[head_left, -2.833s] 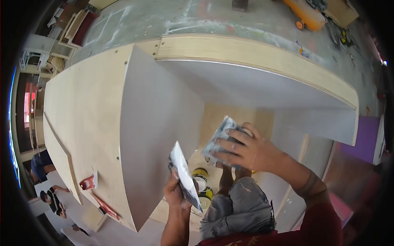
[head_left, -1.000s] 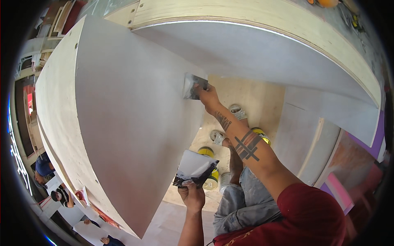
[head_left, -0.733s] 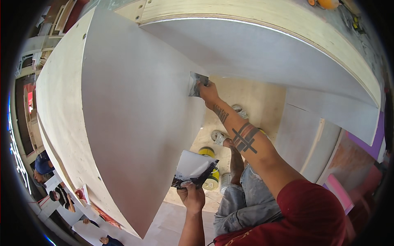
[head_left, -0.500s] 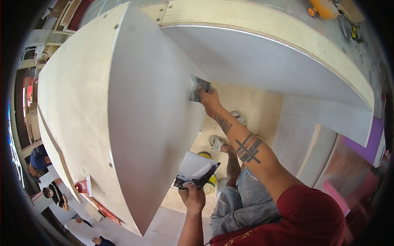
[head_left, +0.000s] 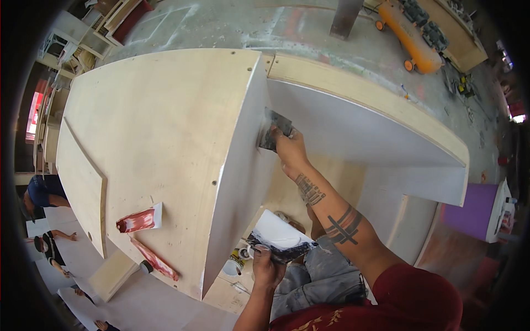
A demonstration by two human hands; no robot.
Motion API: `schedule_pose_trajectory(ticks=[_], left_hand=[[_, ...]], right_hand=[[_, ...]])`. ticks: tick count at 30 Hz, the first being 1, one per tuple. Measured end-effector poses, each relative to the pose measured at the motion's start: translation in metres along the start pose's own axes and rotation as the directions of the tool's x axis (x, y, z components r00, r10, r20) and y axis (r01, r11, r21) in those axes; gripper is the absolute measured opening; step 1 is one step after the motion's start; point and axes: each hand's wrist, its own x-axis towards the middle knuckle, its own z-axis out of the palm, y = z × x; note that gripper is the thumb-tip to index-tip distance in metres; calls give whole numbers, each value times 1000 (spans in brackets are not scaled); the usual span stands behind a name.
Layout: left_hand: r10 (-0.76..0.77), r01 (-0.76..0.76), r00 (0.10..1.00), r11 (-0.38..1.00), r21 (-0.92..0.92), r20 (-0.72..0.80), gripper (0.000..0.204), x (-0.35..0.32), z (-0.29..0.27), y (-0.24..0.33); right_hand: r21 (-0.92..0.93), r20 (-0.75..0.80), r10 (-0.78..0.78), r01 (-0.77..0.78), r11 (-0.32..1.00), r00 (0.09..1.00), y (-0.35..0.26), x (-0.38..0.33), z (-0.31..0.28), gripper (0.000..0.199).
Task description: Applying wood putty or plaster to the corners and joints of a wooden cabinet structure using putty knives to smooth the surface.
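Observation:
A dark flat scraper blade (head_left: 269,137) is gripped in my right hand (head_left: 291,150), its edge against the white inner side wall (head_left: 237,176) of the wooden cabinet, near the inside corner. Lower down, my left hand (head_left: 267,271) is closed around the bottom of a wider putty scraper (head_left: 287,249). White putty (head_left: 279,229) covers much of its face, and its lower part is dark and smeared. This wider scraper sits in front of my lap, apart from the wall.
On the pale wooden panel (head_left: 160,127) lie a red-smeared sheet (head_left: 141,219) and a flattened red-and-white tube (head_left: 156,260). Small tubs (head_left: 233,267) stand below my left hand. An orange compressor (head_left: 411,41) is at the far right. Co-workers (head_left: 51,248) are at the left.
The view has shifted, showing more of the outer panel and floor. My right hand keeps its scraper on the inner wall, nearer the back corner. The wider scraper in my left hand has tilted.

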Motion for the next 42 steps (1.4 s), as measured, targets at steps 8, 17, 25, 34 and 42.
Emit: schedule_pose_trajectory(ticks=[8, 17, 25, 34, 42], left_hand=[[-52, 61, 993, 995, -81, 104, 55, -6, 20, 15], [-61, 67, 996, 994, -89, 69, 56, -10, 26, 27], [-307, 296, 952, 920, -258, -2, 36, 18, 50, 46], [-190, 193, 981, 979, 63, -47, 37, 42, 78, 52], [403, -733, 678, 302, 609, 615, 48, 62, 61, 17]], right_hand=[[-104, -24, -160, 156, 982, 987, -63, -42, 37, 35], [-106, 32, -501, 502, 858, 865, -88, -88, 68, 29], [-148, 698, -609, 908, 391, 376, -89, -155, -7, 32], [-75, 920, -388, 997, -18, 62, -27, -132, -134, 50], [121, -66, 257, -248, 961, 964, -3, -107, -162, 25]])
